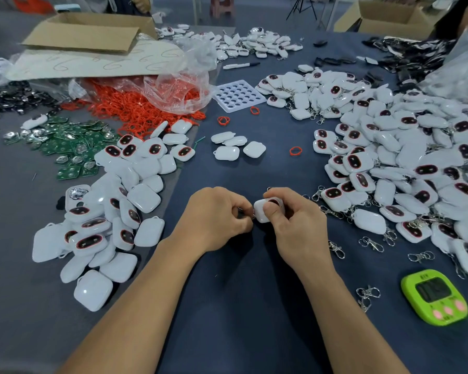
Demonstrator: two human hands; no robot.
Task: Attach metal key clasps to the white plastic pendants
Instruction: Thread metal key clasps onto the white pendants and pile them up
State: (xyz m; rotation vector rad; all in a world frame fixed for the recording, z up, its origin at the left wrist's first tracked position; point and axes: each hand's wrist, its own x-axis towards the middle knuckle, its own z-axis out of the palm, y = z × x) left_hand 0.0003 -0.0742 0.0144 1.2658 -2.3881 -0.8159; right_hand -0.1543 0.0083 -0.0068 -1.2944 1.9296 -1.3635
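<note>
My right hand (pixel 295 228) pinches a white plastic pendant (pixel 262 211) with a dark red-rimmed window, just above the dark cloth. My left hand (pixel 216 220) has its fingers curled against the pendant's left edge, where a bit of metal clasp (pixel 252 215) shows; most of the clasp is hidden by the fingers. Loose metal clasps (pixel 370 242) lie to the right of my hands. A pile of pendants without clasps (pixel 114 217) lies on the left. A large heap of pendants with clasps (pixel 416 163) fills the right.
A green timer (pixel 434 296) sits at the lower right. Green circuit boards (pixel 73 147), red rubber rings (pixel 135 109) under a plastic bag, a white tray (pixel 238 95), a pen (pixel 241 65) and cardboard boxes (pixel 87 31) lie further back. Two clasps (pixel 366 295) lie near the timer.
</note>
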